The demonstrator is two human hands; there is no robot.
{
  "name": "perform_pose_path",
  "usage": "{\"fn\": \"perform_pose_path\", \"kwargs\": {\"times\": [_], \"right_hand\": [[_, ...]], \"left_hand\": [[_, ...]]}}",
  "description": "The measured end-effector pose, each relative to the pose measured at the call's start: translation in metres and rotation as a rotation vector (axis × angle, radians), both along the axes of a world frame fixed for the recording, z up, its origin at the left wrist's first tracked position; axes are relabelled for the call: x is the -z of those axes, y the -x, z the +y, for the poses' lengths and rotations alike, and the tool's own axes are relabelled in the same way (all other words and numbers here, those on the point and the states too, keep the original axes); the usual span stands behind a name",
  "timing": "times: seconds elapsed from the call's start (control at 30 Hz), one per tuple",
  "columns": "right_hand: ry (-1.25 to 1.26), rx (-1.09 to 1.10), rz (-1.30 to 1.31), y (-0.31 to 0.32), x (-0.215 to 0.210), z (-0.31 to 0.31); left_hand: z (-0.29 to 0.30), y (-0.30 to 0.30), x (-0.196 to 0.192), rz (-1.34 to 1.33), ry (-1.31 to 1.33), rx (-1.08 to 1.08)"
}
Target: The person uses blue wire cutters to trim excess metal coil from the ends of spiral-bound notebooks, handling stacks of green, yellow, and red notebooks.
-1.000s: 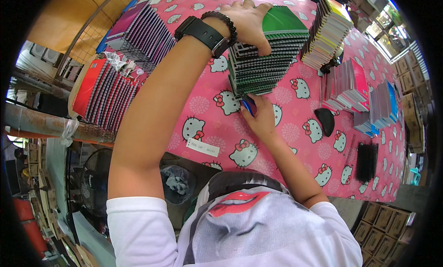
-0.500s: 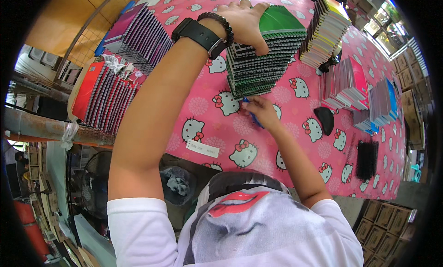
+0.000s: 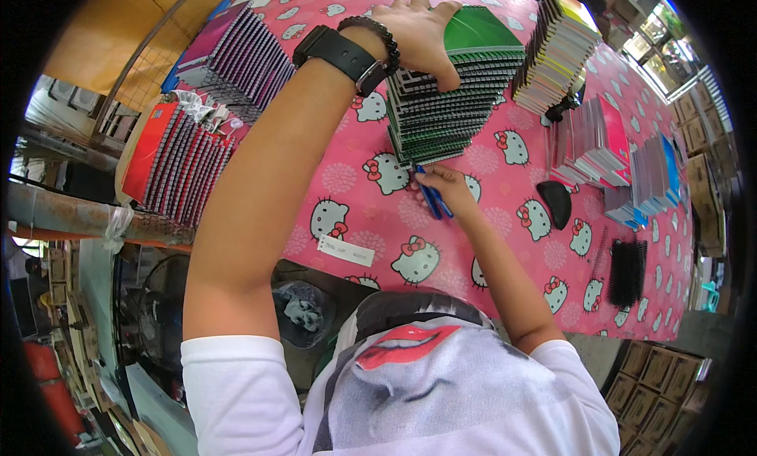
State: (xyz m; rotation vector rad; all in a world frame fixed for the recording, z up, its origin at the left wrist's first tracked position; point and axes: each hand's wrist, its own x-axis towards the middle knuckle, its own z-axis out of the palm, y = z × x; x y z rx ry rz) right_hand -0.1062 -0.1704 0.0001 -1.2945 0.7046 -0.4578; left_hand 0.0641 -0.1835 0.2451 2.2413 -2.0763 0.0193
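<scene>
A tall stack of spiral notebooks with a green top cover (image 3: 457,93) stands on the pink cat-print tablecloth (image 3: 371,211). My left hand (image 3: 418,34), with a black watch and bead bracelet on the wrist, lies on the stack's top near corner, fingers curled over its spiral edge. My right hand (image 3: 445,186) is at the foot of the stack, holding a blue pen (image 3: 432,199) whose tip touches the lowest notebooks.
Other notebook stacks lie around: purple and red ones (image 3: 197,132) at the left, a yellow-edged stack (image 3: 556,50) behind, pink and blue ones (image 3: 623,160) at the right. A black oval object (image 3: 556,203) and black spiral bindings (image 3: 627,270) lie on the cloth. A white label (image 3: 345,251) sits near the front edge.
My right hand with the pen has shifted slightly left and up along the bottom of the stack. My left hand stays on the top of the stack.
</scene>
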Motion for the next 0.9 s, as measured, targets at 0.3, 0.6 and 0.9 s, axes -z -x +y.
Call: {"fn": "perform_pose_path", "kwargs": {"times": [0.3,0.6,0.9], "right_hand": [[1.06,0.173,0.258,0.0,-0.013,0.021],[1.235,0.175,0.386,-0.006,-0.005,0.024],[0.025,-0.007,0.101,-0.005,0.0,0.005]], "left_hand": [[0.0,-0.001,0.0,0.001,0.001,-0.001],[-0.001,-0.002,0.0,0.008,0.002,-0.001],[0.002,0.001,0.0,0.016,-0.003,-0.017]]}}
